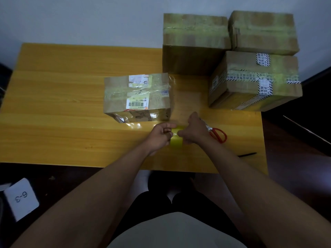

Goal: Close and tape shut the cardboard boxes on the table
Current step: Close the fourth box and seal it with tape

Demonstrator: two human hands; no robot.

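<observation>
Presently both hands meet at the near-centre of the tabletop (62, 97), working a roll of yellowish tape (176, 139). The left hand (160, 136) has its fingers curled round the roll's left side; the right hand (194, 130) pinches at the roll's upper edge, most likely the free end of the tape. A clear strip of tape (172, 97) appears to run from the roll up and away to the right side of the small box (137, 98) — the film is blurred, so its exact attachment cannot be confirmed.

The small box lies ahead of the hands and to their left, resting on the tabletop, closed. Its long axis runs left to right across the view, its labelled top face upward, its short right end facing the strip. The left hand is nearer the box's front face; the right hand is nearer its right end.

Judgement: the next move turns on that diagonal — tape drawn toward the person must be severed near the roll. Red-handled scissors (217, 134) lie just right of the right hand, touching or nearly so.

Three further boxes (254, 81) stand at the far right, already taped.
</observation>
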